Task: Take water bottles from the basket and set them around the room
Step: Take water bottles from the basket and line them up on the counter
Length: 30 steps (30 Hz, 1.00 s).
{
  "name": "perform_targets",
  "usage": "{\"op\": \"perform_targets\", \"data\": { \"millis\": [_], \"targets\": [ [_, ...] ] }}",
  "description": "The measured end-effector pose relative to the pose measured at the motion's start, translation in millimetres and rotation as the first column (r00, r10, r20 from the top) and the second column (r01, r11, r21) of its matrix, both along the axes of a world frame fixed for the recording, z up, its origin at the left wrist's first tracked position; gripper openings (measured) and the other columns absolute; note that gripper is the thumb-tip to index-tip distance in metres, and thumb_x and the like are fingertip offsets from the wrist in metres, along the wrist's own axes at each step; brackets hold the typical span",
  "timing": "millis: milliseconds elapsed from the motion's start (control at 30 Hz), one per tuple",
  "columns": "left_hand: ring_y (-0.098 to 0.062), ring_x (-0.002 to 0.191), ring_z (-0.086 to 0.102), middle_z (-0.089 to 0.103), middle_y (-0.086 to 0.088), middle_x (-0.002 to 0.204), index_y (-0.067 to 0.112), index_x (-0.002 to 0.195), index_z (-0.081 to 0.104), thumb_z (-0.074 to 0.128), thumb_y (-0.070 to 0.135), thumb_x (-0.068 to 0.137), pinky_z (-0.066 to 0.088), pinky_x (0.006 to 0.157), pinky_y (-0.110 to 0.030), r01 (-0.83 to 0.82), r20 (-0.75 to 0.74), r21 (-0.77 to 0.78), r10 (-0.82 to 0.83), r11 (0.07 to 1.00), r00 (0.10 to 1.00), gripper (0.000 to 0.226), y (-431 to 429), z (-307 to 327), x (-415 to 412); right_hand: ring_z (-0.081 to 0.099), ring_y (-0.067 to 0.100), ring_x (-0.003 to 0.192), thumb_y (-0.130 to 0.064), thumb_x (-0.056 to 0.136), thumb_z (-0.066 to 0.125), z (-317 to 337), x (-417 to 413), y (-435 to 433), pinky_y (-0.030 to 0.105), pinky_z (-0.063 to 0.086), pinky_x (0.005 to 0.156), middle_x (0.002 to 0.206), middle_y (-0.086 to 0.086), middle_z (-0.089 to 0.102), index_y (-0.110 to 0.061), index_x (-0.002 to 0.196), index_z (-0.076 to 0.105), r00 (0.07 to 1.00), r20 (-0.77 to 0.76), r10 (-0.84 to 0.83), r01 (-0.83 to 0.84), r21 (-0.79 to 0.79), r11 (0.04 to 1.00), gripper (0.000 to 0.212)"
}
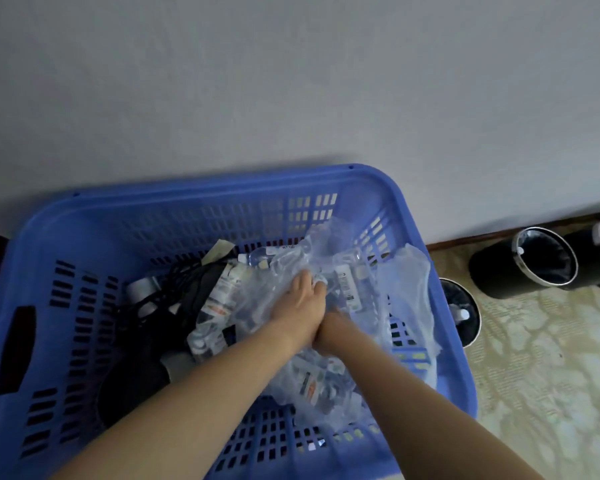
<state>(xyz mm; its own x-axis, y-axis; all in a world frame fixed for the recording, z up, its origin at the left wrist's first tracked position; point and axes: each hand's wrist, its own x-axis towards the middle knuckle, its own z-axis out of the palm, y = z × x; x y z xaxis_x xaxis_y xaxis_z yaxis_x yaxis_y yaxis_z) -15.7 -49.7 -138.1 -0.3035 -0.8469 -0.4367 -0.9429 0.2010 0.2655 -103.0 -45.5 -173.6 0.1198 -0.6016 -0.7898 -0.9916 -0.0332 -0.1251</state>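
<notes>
A blue plastic basket (194, 192) stands on the floor against the wall. Inside lie several clear water bottles (219, 299) with white labels, some wrapped in torn clear plastic film (406, 282). Both my arms reach down into it. My left hand (302, 299) is over the pack's middle, its fingers curled round the film and something white beneath it. My right hand (329, 323) sits just under my left wrist; its fingers are buried in the film and hidden.
Black cords (160, 296), grey tape rolls (139, 289) and a dark bag (132, 386) fill the basket's left half. Three black cylindrical bins (541, 261) stand on the patterned floor to the right, one (461, 310) tight against the basket. A pale wall rises behind.
</notes>
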Motion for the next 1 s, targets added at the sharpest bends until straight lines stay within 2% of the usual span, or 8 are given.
{"op": "perform_targets", "data": {
  "millis": [67, 233, 367, 500, 600, 733, 867, 1000],
  "targets": [
    [-0.036, 0.136, 0.026, 0.023, -0.024, 0.146, 0.001, 0.145, 0.02, 0.044, 0.01, 0.095, 0.032, 0.108, -0.039, -0.002, 0.114, -0.059, 0.009, 0.998, 0.993, 0.056, -1, -9, -6, 0.031, 0.038, 0.137, -0.029, 0.09, 0.059, -10, -6, -5, 0.049, 0.035, 0.11, 0.148, 0.018, 0.036, -0.009, 0.146, 0.035, 0.998, 0.033, -0.062, 0.063, -0.024, 0.998, 0.063],
    [-0.035, 0.133, 0.031, 0.025, -0.023, 0.146, 0.002, 0.149, 0.008, 0.052, 0.014, 0.092, 0.033, 0.104, -0.036, 0.0, 0.204, -0.138, 0.029, 0.99, 0.978, 0.073, -2, -27, -3, -0.001, 0.044, 0.146, -0.046, 0.072, 0.074, -7, -12, -5, 0.057, 0.023, 0.114, 0.16, 0.016, -0.008, -0.033, 0.152, 0.004, 0.998, -0.028, -0.048, 0.053, 0.225, 0.973, 0.107],
    [-0.033, 0.132, 0.032, 0.027, -0.022, 0.146, 0.0, 0.149, 0.004, 0.034, 0.016, 0.101, 0.028, 0.107, -0.037, 0.031, 0.274, -0.145, 0.01, 0.989, 0.962, 0.059, -3, -43, -1, -0.007, 0.042, 0.146, -0.067, 0.063, 0.074, -1, -6, 0, 0.057, 0.02, 0.113, 0.16, 0.018, -0.004, -0.038, 0.151, -0.005, 0.996, -0.047, -0.077, 0.085, 0.215, 0.973, 0.122],
    [-0.032, 0.13, 0.035, 0.032, -0.02, 0.142, 0.001, 0.149, 0.002, 0.035, 0.016, 0.1, 0.03, 0.105, -0.037, 0.065, 0.313, -0.165, -0.01, 0.984, 0.95, 0.062, -5, -51, -1, 0.014, 0.041, 0.144, -0.071, 0.071, 0.063, 4, -9, 2, 0.051, 0.032, 0.107, 0.16, 0.019, -0.002, -0.039, 0.151, -0.002, 0.989, -0.062, -0.133, 0.142, 0.176, 0.974, 0.108],
    [-0.033, 0.127, 0.038, 0.036, -0.02, 0.141, 0.003, 0.149, 0.008, 0.04, 0.014, 0.098, 0.034, 0.103, -0.037, 0.015, 0.284, -0.13, 0.023, 0.991, 0.958, 0.062, -10, -47, -1, 0.03, 0.037, 0.139, -0.061, 0.084, 0.05, -4, 2, 15, 0.046, 0.037, 0.103, 0.154, 0.022, 0.021, -0.035, 0.15, -0.002, 0.969, 0.001, -0.249, 0.245, 0.159, 0.956, 0.087],
    [-0.033, 0.122, 0.042, 0.041, -0.015, 0.136, 0.005, 0.142, 0.024, 0.058, 0.02, 0.089, 0.038, 0.096, -0.038, -0.051, 0.212, -0.08, 0.067, 0.996, 0.975, 0.065, -11, -40, 1, 0.05, 0.031, 0.125, -0.06, 0.086, 0.045, -5, 10, 28, 0.041, 0.043, 0.093, 0.144, 0.022, 0.04, -0.03, 0.15, -0.017, 0.944, 0.011, -0.329, 0.325, 0.125, 0.937, 0.094],
    [-0.031, 0.11, 0.046, 0.044, -0.008, 0.127, 0.013, 0.129, 0.032, 0.069, 0.022, 0.076, 0.043, 0.086, -0.037, -0.105, 0.102, -0.048, 0.109, 0.993, 0.989, 0.066, -10, -34, 7, 0.06, 0.028, 0.108, -0.044, 0.089, 0.049, -5, 13, 36, 0.039, 0.049, 0.086, 0.124, 0.012, 0.058, -0.031, 0.143, 0.007, 0.779, 0.173, -0.603, 0.598, 0.085, 0.797, 0.069],
    [-0.026, 0.1, 0.049, 0.044, -0.004, 0.122, 0.021, 0.125, 0.028, 0.073, 0.014, 0.07, 0.045, 0.069, -0.035, -0.163, -0.111, 0.015, 0.164, 0.986, 0.98, 0.071, -11, -23, 14, 0.059, 0.029, 0.109, -0.043, 0.087, 0.053, 4, 5, 32, 0.036, 0.045, 0.083, 0.125, 0.009, 0.059, -0.033, 0.145, 0.012, 0.68, 0.259, -0.686, 0.671, 0.158, 0.724, 0.072]
  ]
}}
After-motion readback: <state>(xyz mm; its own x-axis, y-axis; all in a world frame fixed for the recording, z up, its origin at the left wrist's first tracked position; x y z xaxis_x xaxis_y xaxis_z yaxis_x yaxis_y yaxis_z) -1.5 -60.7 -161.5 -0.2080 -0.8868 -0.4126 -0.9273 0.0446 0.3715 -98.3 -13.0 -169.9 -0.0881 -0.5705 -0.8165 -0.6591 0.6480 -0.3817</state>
